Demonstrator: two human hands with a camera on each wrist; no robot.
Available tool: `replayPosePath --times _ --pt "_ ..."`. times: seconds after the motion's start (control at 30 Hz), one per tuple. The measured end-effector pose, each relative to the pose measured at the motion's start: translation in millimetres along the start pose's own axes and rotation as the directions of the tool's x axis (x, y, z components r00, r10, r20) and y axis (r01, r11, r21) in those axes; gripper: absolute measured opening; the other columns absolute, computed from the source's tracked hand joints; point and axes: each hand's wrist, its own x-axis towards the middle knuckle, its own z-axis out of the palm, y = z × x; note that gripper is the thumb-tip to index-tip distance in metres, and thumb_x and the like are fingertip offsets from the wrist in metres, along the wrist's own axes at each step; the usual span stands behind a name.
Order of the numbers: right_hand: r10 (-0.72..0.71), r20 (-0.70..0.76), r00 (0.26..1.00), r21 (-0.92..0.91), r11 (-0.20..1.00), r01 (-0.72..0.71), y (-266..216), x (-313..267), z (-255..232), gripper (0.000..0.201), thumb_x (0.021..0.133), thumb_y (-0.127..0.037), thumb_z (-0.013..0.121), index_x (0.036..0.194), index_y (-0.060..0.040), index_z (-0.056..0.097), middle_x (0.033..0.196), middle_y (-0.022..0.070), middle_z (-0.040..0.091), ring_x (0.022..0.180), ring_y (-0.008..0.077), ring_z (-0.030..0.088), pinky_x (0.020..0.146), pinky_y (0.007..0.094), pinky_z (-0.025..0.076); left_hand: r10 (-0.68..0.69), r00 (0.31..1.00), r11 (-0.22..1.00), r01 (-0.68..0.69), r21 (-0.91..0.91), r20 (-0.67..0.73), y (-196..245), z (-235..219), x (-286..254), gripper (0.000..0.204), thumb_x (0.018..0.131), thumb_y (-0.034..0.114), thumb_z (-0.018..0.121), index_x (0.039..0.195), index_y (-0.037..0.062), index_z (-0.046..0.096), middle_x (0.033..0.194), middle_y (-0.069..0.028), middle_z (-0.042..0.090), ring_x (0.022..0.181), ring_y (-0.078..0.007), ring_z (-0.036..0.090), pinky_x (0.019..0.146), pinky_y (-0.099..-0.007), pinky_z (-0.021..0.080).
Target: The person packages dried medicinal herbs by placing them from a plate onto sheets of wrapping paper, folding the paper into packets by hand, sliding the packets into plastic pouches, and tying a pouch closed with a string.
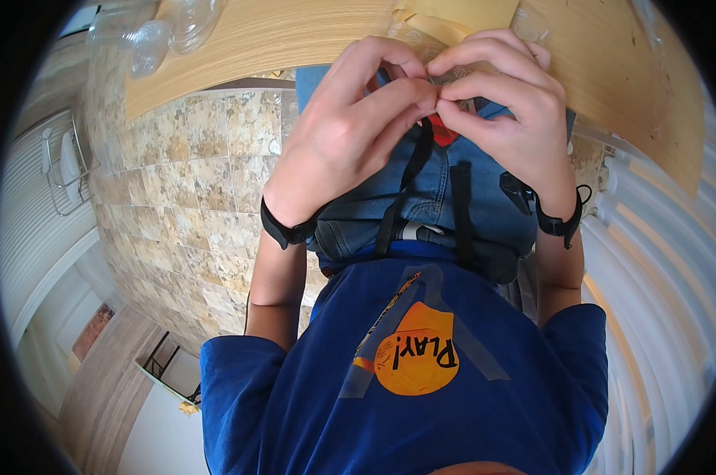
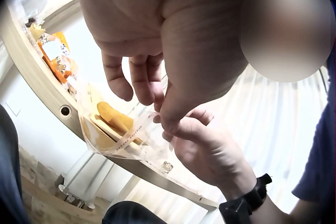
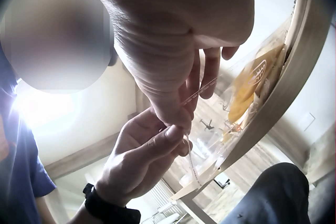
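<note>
My left hand (image 1: 354, 123) and right hand (image 1: 512, 99) meet above the lap at the table's edge, thumbs and fingertips close together. Between them they pinch clear plastic film with a narrow printed strip (image 2: 130, 136), which looks like the edge of a clear bag. In the right wrist view the strip (image 3: 193, 163) runs down from the pinched fingertips, and another length slants up past the fingers. The remaining fingers of both hands are loosely bent. In the head view the hands hide most of the film.
Yellow paper pieces (image 1: 461, 16) lie on the wooden table (image 1: 279, 36) just beyond the hands. Clear plastic containers (image 1: 164, 36) stand at the table's far left. An orange packet (image 2: 58, 56) shows in the left wrist view. A white curtain (image 1: 659, 293) hangs at the right.
</note>
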Motion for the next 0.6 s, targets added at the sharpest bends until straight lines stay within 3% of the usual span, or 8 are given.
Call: replayPosePath --times 0.1,0.33,0.5,0.6 --pt "0.006 0.004 1.0 -0.001 1.0 -0.006 -0.3 0.9 -0.5 0.016 0.068 -0.003 0.085 0.077 -0.0089 0.073 0.103 -0.0012 0.077 0.101 0.0204 0.068 0.091 0.0343 0.043 -0.068 0.998 0.997 0.068 -0.02 0.01 5.3 -0.3 -1.5 0.022 0.081 -0.006 0.081 0.1 0.0023 0.072 0.111 -0.0096 0.061 0.087 -0.0214 0.063 0.072 -0.033 0.053" --pt "-0.02 -0.004 1.0 -0.005 1.0 0.02 1.0 1.5 -2.4 0.015 0.071 -0.006 0.087 0.08 -0.0096 0.077 0.098 -0.0009 0.078 0.099 0.0208 0.069 0.089 0.0342 0.045 -0.049 0.999 0.999 0.05 0.02 -0.021 4.4 0.6 -6.2 0.027 0.08 -0.013 0.076 0.101 0.0016 0.069 0.111 -0.011 0.059 0.09 -0.0244 0.063 0.079 -0.0356 0.054" --pt "0.01 -0.056 0.998 -0.002 1.0 -0.01 15.3 -6.4 -6.0 0.014 0.072 -0.005 0.088 0.081 -0.0081 0.077 0.096 -0.0002 0.078 0.096 0.0213 0.069 0.089 0.0344 0.045 -0.117 0.993 0.993 0.116 -0.018 -0.033 3.2 -3.2 -15.4 0.028 0.08 -0.015 0.075 0.099 0.0024 0.065 0.113 -0.0117 0.057 0.097 -0.0261 0.062 0.084 -0.0359 0.053" --pt "0.006 -0.088 0.996 0.008 1.0 -0.005 23.7 -7.3 -16.6 0.013 0.074 -0.007 0.088 0.081 -0.0082 0.078 0.096 -0.0006 0.077 0.094 0.0196 0.068 0.087 0.0337 0.046 -0.161 0.985 0.987 0.16 -0.031 -0.061 0.2 -11.0 -24.6 0.024 0.084 -0.012 0.073 0.102 0.0024 0.065 0.111 -0.0135 0.058 0.092 -0.0276 0.061 0.08 -0.0328 0.052"
